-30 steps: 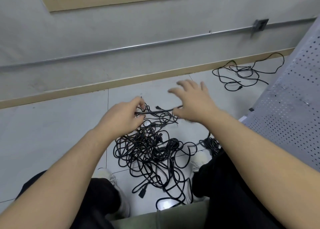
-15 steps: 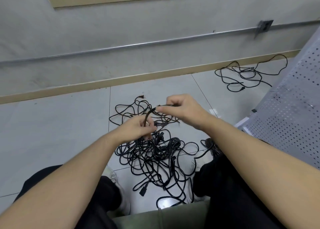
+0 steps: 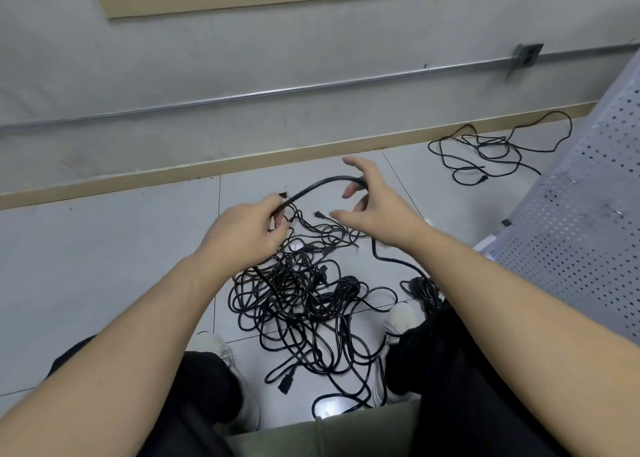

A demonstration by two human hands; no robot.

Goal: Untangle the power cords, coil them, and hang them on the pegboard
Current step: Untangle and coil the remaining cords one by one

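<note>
A tangle of black power cords lies on the tiled floor between my feet. My left hand pinches one black cord lifted out of the tangle. That cord arches to the right into my right hand, where it passes under the raised index finger and over the curled fingers; the thumb sticks out to the left. From under the right hand the cord drops back to the floor. The grey perforated pegboard leans at the right.
Another loose black cord sprawls by the baseboard at the back right. A small dark cord bundle sits beside my right shoe. A metal conduit runs along the wall. My left shoe stands by the tangle.
Both hands have risen and spread apart, drawing a longer arc of the cord between them. My right hand's fingers have loosened from a tight pinch into a spread hold.
</note>
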